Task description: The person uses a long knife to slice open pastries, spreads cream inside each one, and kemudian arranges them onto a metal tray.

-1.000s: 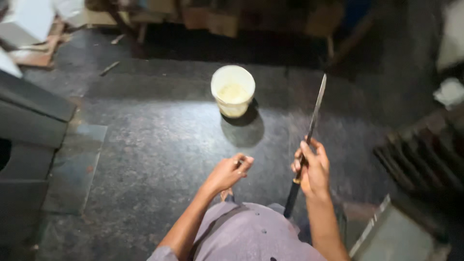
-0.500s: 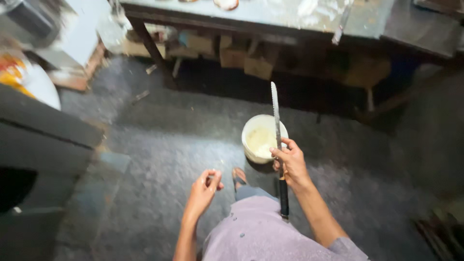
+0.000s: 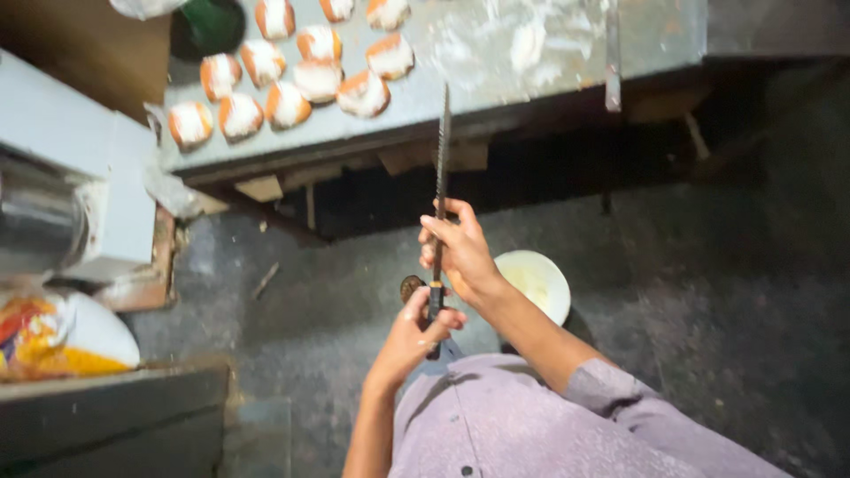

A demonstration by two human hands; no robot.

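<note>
Both hands meet on one long serrated knife (image 3: 440, 168), held upright in front of us. Our right hand (image 3: 460, 252) wraps the blade's lower part, fingers curled around it; our left hand (image 3: 416, 332) closes on the dark handle just below. Beyond the tip, a flour-dusted metal table (image 3: 531, 62) carries cream-filled buns (image 3: 292, 75) near its left edge. On the floor, just right of our right wrist, a white bucket (image 3: 540, 283) holds a pale cream.

Cream-topped buns (image 3: 288, 75) on a metal table (image 3: 531, 62); white bucket (image 3: 538, 281).
</note>
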